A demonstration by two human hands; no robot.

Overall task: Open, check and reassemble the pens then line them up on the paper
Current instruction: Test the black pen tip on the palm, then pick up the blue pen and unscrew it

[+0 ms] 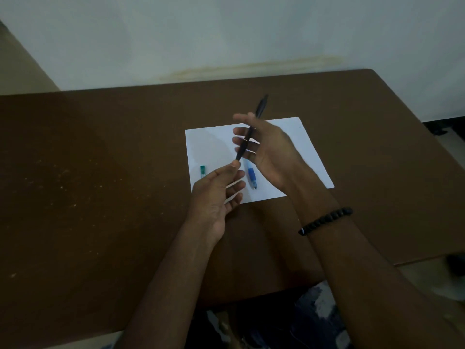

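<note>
I hold a black pen (260,107) in the air above a white sheet of paper (208,142), slanted from lower left to upper right. My left hand (217,195) pinches its lower tip between thumb and forefinger. My right hand (266,149) lies behind the barrel with fingers spread, the thumb against the upper part. A blue pen (251,176) lies on the paper between my hands, partly hidden by the right hand. A green pen (202,170) lies on the paper's left side, its lower part hidden behind my left hand.
The paper sits on a brown table (88,159) whose far edge meets a pale wall (226,34). The table's right edge runs near the paper's right side. A black bead bracelet (324,220) circles my right wrist.
</note>
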